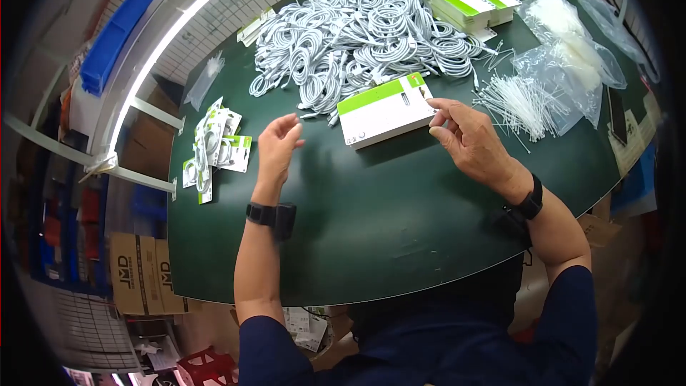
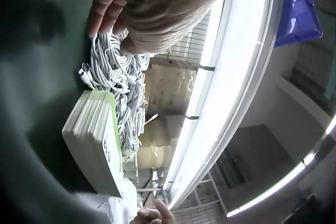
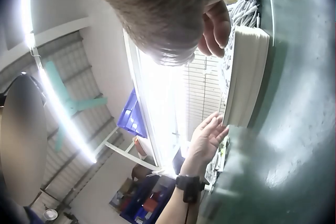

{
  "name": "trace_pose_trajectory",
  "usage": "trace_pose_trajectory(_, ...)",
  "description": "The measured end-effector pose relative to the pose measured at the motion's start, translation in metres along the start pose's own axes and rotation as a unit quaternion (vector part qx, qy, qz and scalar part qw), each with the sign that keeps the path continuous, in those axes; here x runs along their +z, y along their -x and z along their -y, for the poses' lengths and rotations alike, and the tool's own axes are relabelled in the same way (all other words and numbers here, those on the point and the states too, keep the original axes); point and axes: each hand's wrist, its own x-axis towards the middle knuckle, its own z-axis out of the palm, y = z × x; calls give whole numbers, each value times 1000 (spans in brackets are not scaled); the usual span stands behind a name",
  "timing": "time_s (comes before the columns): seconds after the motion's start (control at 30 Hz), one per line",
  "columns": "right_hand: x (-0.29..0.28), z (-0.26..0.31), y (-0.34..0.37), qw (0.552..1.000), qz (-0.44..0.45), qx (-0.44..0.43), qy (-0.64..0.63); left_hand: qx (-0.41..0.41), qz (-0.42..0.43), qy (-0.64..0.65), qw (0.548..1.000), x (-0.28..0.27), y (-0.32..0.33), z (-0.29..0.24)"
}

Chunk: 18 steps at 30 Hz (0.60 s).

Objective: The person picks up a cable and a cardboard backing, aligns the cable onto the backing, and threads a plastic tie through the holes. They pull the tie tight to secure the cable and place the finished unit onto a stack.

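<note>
Left hand (image 1: 277, 149), 11 o'clock: fingers loosely bent, holding nothing. Right hand (image 1: 471, 141), 1 o'clock: fingers bent at right end of card stack (image 1: 382, 116); can't tell if pinching. Stack at 12 o'clock. Zip ties (image 1: 524, 106) at 1 o'clock. Cable pile (image 1: 357, 36) behind stack, 12 o'clock.

Top (image 1: 443, 350): navy, short sleeves (image 1: 271, 349)
Left strap (image 1: 260, 214): black, boxy dark module (image 1: 285, 221)
Right strap (image 1: 532, 199): black, dark module
Hands (image 1: 280, 144): bare
</note>
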Motion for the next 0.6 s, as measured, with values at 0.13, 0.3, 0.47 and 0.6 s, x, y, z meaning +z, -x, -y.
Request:
trace_pose_trajectory(0.13,0,-3,0,1000,-7,-13,15,232,-28,-247,940,35,-49,8)
trace_pose_trajectory(0.3,1,-8,-1,997,-16,-65,37,252,-70,-457,850,55,-75,5)
trace_pose_trajectory(0.47,2,-10,-1,995,-19,-88,38,127,-48,-277,951,45,-73,-1)
trace_pose_trajectory(0.6,2,-5,0,997,-11,-64,45,115,-98,-64,986,28,-61,-9)
